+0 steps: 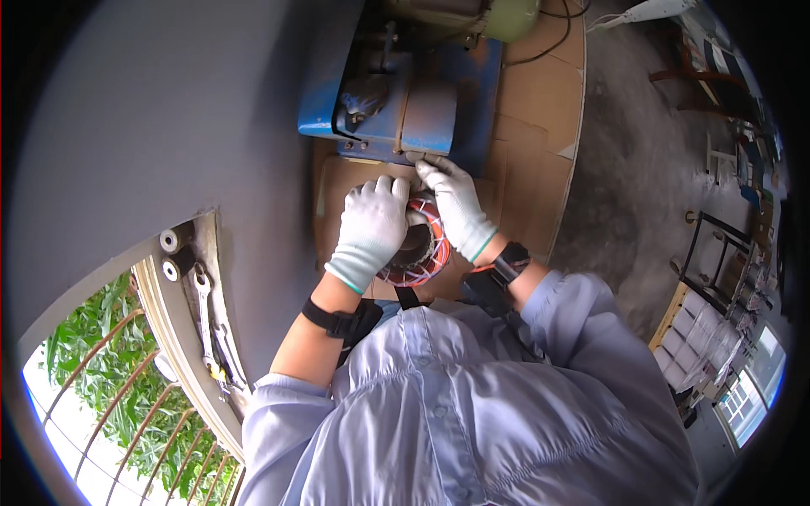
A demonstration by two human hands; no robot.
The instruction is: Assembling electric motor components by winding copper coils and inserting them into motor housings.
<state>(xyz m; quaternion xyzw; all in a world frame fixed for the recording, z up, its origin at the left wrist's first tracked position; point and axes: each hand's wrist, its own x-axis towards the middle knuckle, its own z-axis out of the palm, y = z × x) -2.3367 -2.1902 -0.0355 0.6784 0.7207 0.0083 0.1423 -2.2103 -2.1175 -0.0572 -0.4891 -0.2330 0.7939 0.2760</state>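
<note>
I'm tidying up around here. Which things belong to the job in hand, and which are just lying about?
Job in hand:
wire-wound ring, at the left hand and right hand
blue machine, probably, just beyond them

Apparently lying about:
wrench, off to the left
two rolls near it

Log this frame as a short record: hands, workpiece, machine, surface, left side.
left hand: left gloved hand, fingers curled, at upper left of the coil; grip partly hidden
right hand: right gloved hand, fingers extended toward the machine's near edge; contact unclear
workpiece: ring-shaped wire coil, red-orange with pale lacing, close to the person's torso
machine: blue metal machine, worn brownish patches, beyond the hands
surface: brown cardboard around the machine
left side: metal wrench and two rolls on a ledge by the barred window
</note>
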